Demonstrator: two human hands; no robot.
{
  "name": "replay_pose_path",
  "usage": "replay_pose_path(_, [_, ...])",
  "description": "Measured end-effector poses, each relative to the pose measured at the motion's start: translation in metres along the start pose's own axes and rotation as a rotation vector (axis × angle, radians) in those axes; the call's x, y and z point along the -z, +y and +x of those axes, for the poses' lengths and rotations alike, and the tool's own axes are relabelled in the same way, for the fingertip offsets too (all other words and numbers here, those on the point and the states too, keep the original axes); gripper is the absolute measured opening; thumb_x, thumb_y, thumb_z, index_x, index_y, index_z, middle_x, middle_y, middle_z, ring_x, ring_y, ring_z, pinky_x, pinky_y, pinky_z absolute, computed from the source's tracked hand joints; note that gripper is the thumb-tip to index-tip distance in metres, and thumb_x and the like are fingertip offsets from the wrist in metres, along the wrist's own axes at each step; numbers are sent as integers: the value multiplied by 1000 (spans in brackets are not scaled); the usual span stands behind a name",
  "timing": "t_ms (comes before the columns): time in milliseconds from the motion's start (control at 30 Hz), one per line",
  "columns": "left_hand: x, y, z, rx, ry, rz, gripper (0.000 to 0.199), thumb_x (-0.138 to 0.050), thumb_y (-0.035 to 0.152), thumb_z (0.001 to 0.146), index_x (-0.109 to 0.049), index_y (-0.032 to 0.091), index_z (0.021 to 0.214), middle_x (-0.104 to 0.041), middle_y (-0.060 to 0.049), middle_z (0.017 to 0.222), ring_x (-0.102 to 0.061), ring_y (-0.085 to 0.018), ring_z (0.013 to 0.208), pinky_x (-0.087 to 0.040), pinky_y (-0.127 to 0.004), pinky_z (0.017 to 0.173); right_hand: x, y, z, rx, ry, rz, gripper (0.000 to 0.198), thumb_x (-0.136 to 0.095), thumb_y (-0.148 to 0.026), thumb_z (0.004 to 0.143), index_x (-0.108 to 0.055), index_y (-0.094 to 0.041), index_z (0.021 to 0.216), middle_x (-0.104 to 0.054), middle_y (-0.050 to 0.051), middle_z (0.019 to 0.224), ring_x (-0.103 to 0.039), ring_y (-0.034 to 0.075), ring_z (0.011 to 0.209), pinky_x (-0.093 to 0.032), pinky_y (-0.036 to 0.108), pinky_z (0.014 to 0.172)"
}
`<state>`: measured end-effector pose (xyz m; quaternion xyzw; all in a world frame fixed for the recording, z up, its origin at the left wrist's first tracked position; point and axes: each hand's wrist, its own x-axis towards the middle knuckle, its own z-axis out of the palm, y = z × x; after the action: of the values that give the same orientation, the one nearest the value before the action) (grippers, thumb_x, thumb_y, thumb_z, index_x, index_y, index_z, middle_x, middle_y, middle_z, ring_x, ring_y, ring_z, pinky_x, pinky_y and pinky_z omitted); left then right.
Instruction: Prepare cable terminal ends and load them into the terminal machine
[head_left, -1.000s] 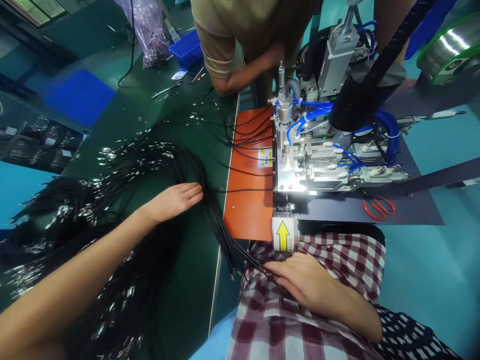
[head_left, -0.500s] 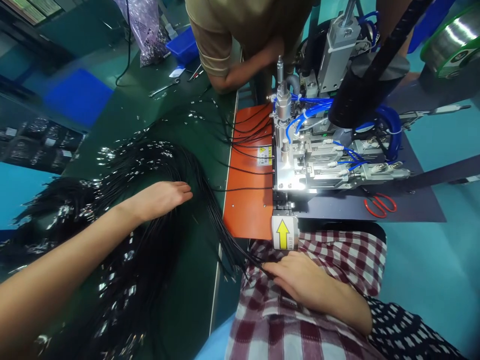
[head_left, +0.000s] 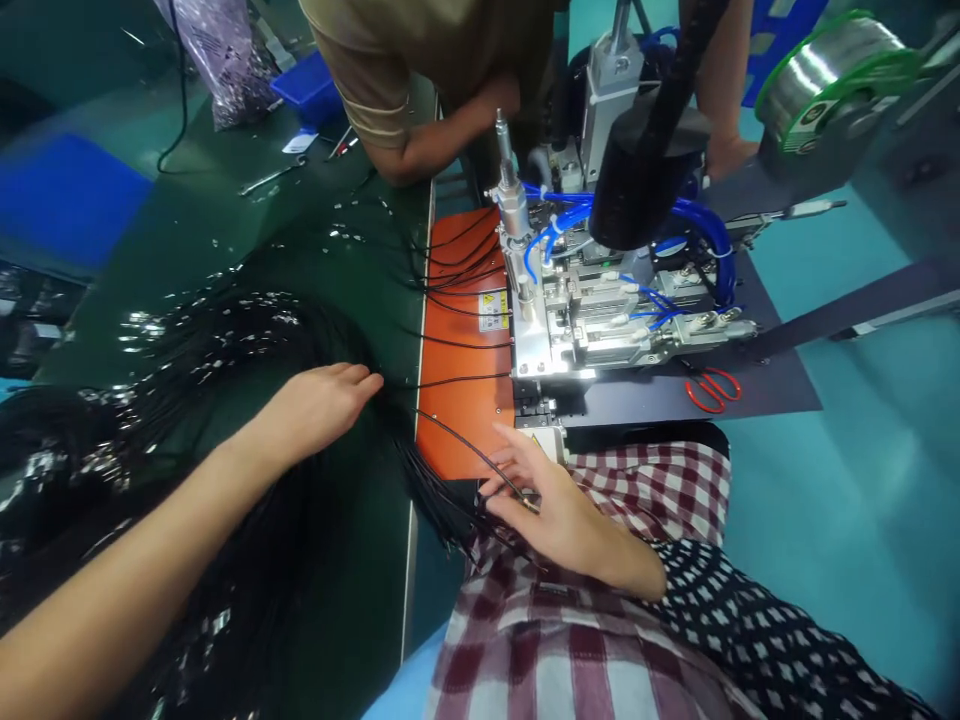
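A large bundle of black cables (head_left: 255, 335) with shiny tips spreads over the green table, its near ends hanging past the edge toward my lap. My left hand (head_left: 330, 405) is closed at the bundle, fingers together and bent down; the cables at its fingertips are partly hidden. One single black cable (head_left: 457, 437) slants from near that hand across the orange plate (head_left: 457, 455). Its bare end lies in my right hand (head_left: 544, 495), between thumb and loosely bent fingers, above my checked apron. Several cables run side by side over the plate into the metal machine (head_left: 532, 340).
Blue air tubes (head_left: 705, 225) and a black cylinder (head_left: 645, 170) top the machine. Red-handled scissors (head_left: 712, 390) lie beside it. A solder wire reel (head_left: 832, 85) stands at upper right. Across the table, a person's forearm (head_left: 457, 125) rests near a blue tray (head_left: 307, 90) and a wrench (head_left: 274, 177).
My right hand has risen from the cable ends at my lap toward the plate, bringing one cable apart from the bundle. My left hand stays at the bundle. The view has shifted to the right.
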<state>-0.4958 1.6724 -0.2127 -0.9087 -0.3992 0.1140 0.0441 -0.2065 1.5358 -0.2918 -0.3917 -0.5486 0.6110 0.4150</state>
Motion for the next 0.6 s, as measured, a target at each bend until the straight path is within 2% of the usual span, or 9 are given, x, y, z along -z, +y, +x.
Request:
replay_pose_path(67, [-2,32,9,-44,-8,15,20,-44,13,89,-64,14,85,-67,-14,88,-63,-33,93,-50,-45,80,-3,4,2,-45,114,133,28,-60,-27,91,-56,-19,117,-66,6,103,-69,16,86,-59,36,84])
replay_pose_path(133, [2,70,19,-118,-5,-3,18,-48,14,89,-62,15,99,-67,-15,100,-60,-33,103,-47,-47,88,-1,5,3,-69,194,209,19,-64,-28,88,-58,-19,103,-66,4,94,-69,16,84,-60,33,80])
replay_pose_path(200, [10,107,29,-221,-40,-121,19,-50,14,89,-58,17,106,-66,-10,94,-62,-26,90,-48,-39,80,5,5,2,-50,231,196,21,-68,-25,83,-57,-20,101,-67,3,94,-68,16,88,-59,32,81])
replay_pose_path(300, [20,144,43,-271,-90,-264,10,-47,13,91,-56,19,89,-61,-3,72,-56,-19,63,-41,-32,59,19,4,-4,-7,297,89,20,-70,-23,81,-60,-20,98,-67,3,93,-66,15,86,-57,31,80])
replay_pose_path(367, [21,155,50,-255,-77,-270,16,-46,12,91,-53,19,79,-57,-1,65,-52,-18,57,-36,-32,55,28,6,-8,-7,357,13,15,-69,-24,82,-63,-19,95,-68,4,90,-65,15,81,-56,30,76])
replay_pose_path(467, [19,157,56,-209,-33,-338,19,-45,16,93,-55,19,77,-59,-3,67,-54,-19,61,-37,-31,57,37,9,-12,11,396,-91,8,-68,-26,85,-67,-19,88,-68,4,85,-65,17,78,-55,31,73])
replay_pose_path(533, [20,156,58,-212,-33,-513,22,-42,21,96,-60,18,84,-62,-5,73,-58,-19,66,-41,-30,60,40,8,-11,61,378,-134,6,-68,-25,85,-68,-19,84,-68,4,83,-65,17,80,-54,32,76])
replay_pose_path(600, [21,155,58,-204,-37,-739,26,-40,25,98,-64,18,91,-66,-5,78,-61,-18,69,-45,-28,62,43,4,-10,97,347,-106,6,-68,-23,84,-68,-20,90,-69,4,86,-65,17,81,-54,32,78])
